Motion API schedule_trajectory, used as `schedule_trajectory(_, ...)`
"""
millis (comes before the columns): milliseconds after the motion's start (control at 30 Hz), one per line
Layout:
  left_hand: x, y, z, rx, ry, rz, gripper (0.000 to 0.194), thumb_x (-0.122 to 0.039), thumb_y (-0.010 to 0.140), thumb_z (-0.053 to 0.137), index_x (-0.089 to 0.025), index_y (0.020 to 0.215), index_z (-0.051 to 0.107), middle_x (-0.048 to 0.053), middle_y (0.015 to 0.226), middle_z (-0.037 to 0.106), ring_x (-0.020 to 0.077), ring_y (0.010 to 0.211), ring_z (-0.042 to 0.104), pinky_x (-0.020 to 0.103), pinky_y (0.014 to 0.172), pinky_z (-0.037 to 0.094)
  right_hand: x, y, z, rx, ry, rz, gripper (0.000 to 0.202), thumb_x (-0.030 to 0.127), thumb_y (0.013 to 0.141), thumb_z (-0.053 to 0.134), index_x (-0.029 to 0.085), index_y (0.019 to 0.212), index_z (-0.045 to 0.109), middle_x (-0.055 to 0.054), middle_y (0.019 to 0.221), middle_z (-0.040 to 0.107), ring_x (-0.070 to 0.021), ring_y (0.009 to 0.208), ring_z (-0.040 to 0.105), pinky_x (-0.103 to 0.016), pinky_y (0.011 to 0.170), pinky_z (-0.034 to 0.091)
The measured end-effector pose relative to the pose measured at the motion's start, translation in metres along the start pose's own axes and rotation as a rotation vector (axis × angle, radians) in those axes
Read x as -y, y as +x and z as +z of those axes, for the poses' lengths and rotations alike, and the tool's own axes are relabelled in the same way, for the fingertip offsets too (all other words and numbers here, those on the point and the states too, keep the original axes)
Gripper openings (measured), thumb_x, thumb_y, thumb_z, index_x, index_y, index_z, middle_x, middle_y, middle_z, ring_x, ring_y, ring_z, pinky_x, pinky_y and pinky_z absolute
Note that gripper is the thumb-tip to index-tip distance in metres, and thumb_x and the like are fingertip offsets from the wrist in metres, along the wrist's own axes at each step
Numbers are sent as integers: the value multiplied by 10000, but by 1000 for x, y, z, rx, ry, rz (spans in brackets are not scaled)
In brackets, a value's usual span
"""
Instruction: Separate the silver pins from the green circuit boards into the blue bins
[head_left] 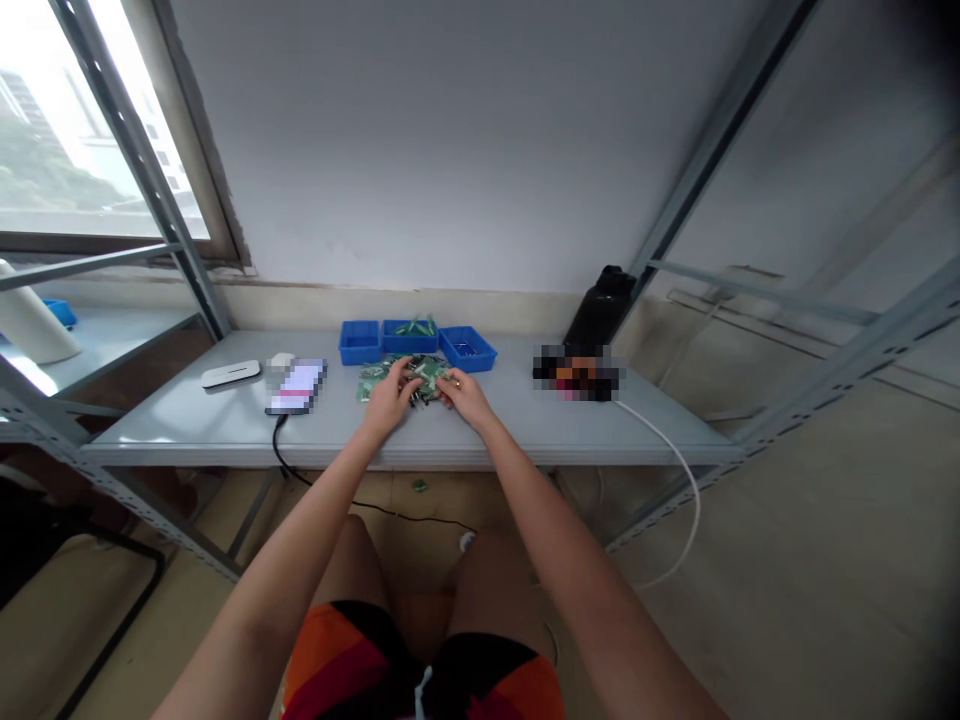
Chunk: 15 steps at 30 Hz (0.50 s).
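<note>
A pile of small green pieces [370, 379], with dark and pale bits among them, lies on the grey table [540, 428]. On the pile's left part rests my left hand [391, 393], its fingers bent over the pieces. My right hand [466, 397] is at the pile's right edge, fingers curled together around something too small to make out. Behind the pile stand three blue trays: the left one [361, 342], the middle one [409, 341] with green pieces, and the right one [480, 358] with small dark items.
A phone [298, 386] with a black cable and a white device [231, 375] lie to the left. A black bottle [600, 312] stands at the right, behind a blurred dark and orange object [577, 374]. Metal posts flank the table.
</note>
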<state>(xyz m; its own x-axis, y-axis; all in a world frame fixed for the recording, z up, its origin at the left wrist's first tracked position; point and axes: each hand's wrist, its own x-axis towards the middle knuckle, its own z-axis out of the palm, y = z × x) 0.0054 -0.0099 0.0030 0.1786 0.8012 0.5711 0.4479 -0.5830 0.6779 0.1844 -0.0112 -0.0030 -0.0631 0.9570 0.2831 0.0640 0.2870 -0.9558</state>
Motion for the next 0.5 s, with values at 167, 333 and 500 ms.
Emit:
schedule_trajectory(167, -2, 1, -1, 60, 21, -6, 259, -319, 882, 572, -179, 1100, 564, 46, 894, 689, 180, 787, 627, 279, 750, 454, -1, 1, -1, 60, 79, 16, 357, 500, 671, 664, 228, 799, 472, 0, 764, 699, -97, 542, 524, -222, 497, 377)
schedule_trajectory(333, 0, 1, 0, 126, 128, 74, 193, -301, 916, 479, -184, 802, 583, 22, 730, 631, 171, 680, 575, 264, 676, 419, 2, -2, 1, 93, 43, 40, 364, 475, 654, 679, 216, 870, 540, -15, 788, 703, -101, 557, 532, -222, 495, 372)
schedule_trajectory(500, 1, 2, 1, 71, 82, 38, 130, -263, 901, 470, -178, 871, 564, 18, 701, 609, 163, 627, 551, 258, 643, 407, 5, -5, 1, 96, -36, 42, 321, 484, 683, 651, 191, 806, 600, -23, 765, 660, -116, 617, 542, -229, 522, 393)
